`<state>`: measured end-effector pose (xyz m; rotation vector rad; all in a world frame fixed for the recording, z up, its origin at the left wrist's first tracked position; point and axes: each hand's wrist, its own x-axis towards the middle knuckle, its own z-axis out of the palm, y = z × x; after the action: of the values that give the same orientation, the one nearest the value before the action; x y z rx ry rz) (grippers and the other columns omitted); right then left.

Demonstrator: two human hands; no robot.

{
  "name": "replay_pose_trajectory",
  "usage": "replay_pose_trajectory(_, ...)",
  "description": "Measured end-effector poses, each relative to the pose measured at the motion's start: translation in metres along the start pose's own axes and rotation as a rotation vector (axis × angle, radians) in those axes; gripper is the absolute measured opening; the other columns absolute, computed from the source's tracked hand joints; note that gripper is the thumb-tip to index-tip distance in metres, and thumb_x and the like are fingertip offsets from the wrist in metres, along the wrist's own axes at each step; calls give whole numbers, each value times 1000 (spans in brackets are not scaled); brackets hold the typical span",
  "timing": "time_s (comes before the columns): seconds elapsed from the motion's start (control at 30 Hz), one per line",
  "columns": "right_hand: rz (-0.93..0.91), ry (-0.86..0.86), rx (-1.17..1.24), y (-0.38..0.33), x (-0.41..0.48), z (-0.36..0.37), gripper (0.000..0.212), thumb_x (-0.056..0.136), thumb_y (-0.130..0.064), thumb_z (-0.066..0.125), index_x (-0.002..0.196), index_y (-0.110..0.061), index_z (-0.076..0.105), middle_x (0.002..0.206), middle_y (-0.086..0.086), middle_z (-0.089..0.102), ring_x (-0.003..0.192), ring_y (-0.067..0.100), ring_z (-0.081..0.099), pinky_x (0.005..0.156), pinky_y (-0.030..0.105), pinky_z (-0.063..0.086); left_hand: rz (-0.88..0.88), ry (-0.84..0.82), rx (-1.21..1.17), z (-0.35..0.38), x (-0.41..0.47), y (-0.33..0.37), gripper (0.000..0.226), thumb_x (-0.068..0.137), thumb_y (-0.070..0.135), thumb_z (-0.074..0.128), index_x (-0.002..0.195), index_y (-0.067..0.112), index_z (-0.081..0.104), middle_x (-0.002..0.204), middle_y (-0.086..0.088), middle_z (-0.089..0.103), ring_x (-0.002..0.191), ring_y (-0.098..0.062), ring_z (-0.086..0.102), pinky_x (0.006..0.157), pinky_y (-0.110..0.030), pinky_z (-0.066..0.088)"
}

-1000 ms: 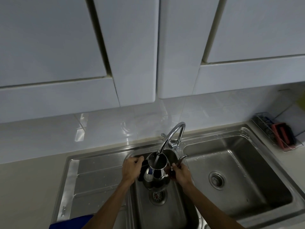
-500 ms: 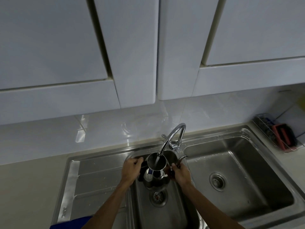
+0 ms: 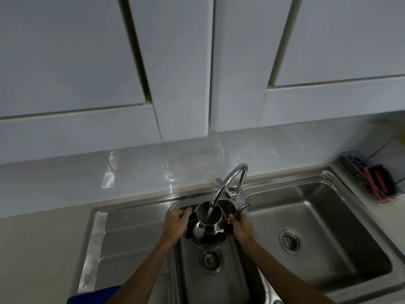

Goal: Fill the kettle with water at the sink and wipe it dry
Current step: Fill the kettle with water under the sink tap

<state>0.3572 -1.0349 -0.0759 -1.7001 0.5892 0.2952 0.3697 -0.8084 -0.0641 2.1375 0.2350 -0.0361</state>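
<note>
Left hand [image 3: 177,224] gripped the kettle [image 3: 208,227] handle, right hand [image 3: 240,227] its spout; best kept level under the tap [image 3: 228,185].

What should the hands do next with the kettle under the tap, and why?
Probably just keep the kettle steady under the tap. Water is running into its open top, the left hand has a grip on the handle, and the right hand steadies the other side. How full it is can't be seen.

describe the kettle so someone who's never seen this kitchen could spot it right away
Start at the steel sink, then its small middle basin under the curved tap. The kettle is the shiny round pot held there between the left hand and right hand, the only vessel catching water.
</note>
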Motion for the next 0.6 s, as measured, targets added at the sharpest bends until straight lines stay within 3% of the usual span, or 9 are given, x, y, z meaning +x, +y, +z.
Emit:
replay_pose_trajectory(0.17, -36, 6, -58, 24, 23, -1, 13, 96, -31, 58, 104, -27, 67, 101, 4, 77, 95, 24, 73, 87, 54, 58, -35, -2, -24, 0, -2, 2, 53, 96, 24, 61, 44, 16, 56, 32, 11, 45, 35, -1, 44, 48, -17, 33)
replay_pose_trajectory(0.27, -32, -1, -52, 15, 12, 0, 9, 98, -28, 56, 101, -30, 65, 105, 5, 75, 98, 24, 72, 90, 53, 57, -74, -3, -46, 0, -3, 2, 47, 96, 25, 62, 53, 5, 68, 37, 9, 52, 38, -1, 50, 50, -18, 38)
replay_pose_trajectory(0.4, -8, -16, 3, 1, -2, -1, 15, 100, -23, 54, 111, -21, 63, 107, 9, 72, 100, 28, 70, 87, 50, 59, -92, 16, -74, 1, -6, 1, 47, 93, 34, 61, 62, 1, 73, 49, -2, 61, 48, -13, 56, 56, -28, 41)
replay_pose_trajectory(0.5, 20, -45, 48, 1, -2, -5, 17, 100, -20, 55, 113, -12, 63, 107, 13, 72, 98, 31, 71, 81, 45, 61, -73, 53, -36, 2, -10, 0, 48, 92, 34, 61, 55, 5, 69, 45, 1, 59, 49, -21, 59, 56, -31, 44)
replay_pose_trajectory(0.6, 37, -148, 0, 2, 2, -18, 12, 98, -26, 60, 105, -17, 64, 107, 15, 74, 96, 35, 72, 80, 47, 60, -65, 77, -1, 2, -16, 4, 54, 95, 28, 61, 42, 16, 57, 34, 10, 48, 43, -16, 49, 53, -28, 37)
